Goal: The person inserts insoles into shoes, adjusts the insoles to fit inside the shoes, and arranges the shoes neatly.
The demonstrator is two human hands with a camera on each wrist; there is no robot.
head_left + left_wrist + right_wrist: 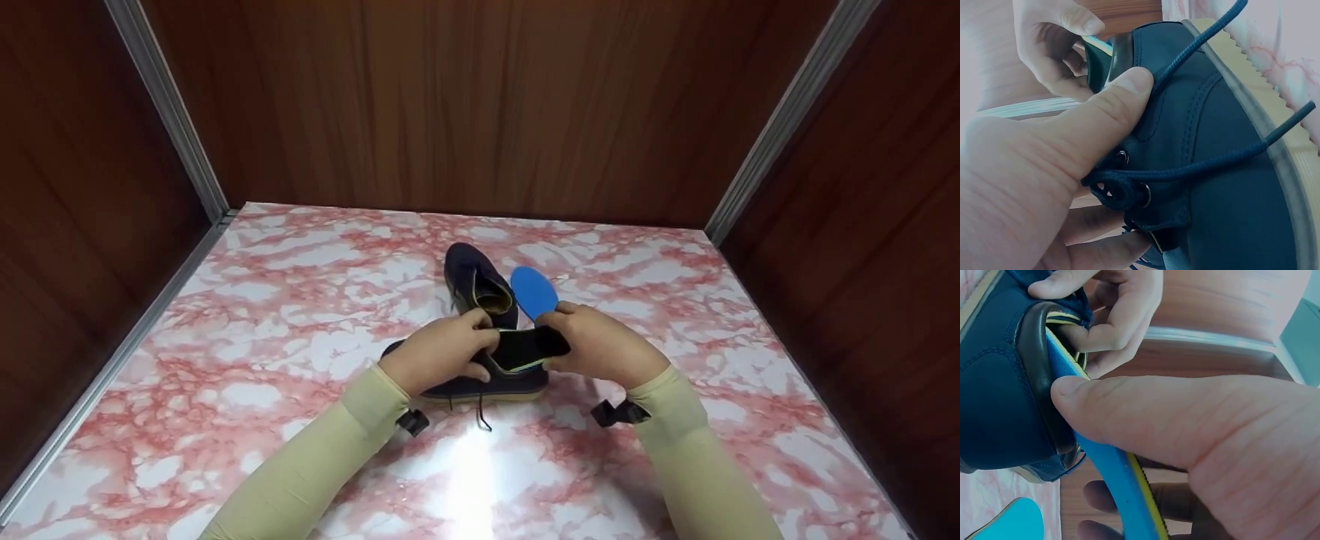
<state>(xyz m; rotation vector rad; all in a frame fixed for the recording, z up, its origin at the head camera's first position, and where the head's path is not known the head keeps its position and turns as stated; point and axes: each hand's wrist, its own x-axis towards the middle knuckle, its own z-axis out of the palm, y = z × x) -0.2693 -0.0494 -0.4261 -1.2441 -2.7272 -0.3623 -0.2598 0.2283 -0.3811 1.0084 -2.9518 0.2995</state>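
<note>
A navy lace-up shoe with a tan sole stands on the table, its toe to the left. My left hand grips it by the lace area, thumb on the outer side and fingers at the opening. From the heel end my right hand pinches an insole, blue beneath with a yellow edge and black on top. Its front part is inside the shoe; the heel part sticks out, with my right thumb against the blue face. How far in the insole reaches is hidden.
A matching shoe stands just behind, toe pointing away. Beside it lies another insole, blue side up. The red-and-white marbled table is bounded by brown wood panels at the back and both sides.
</note>
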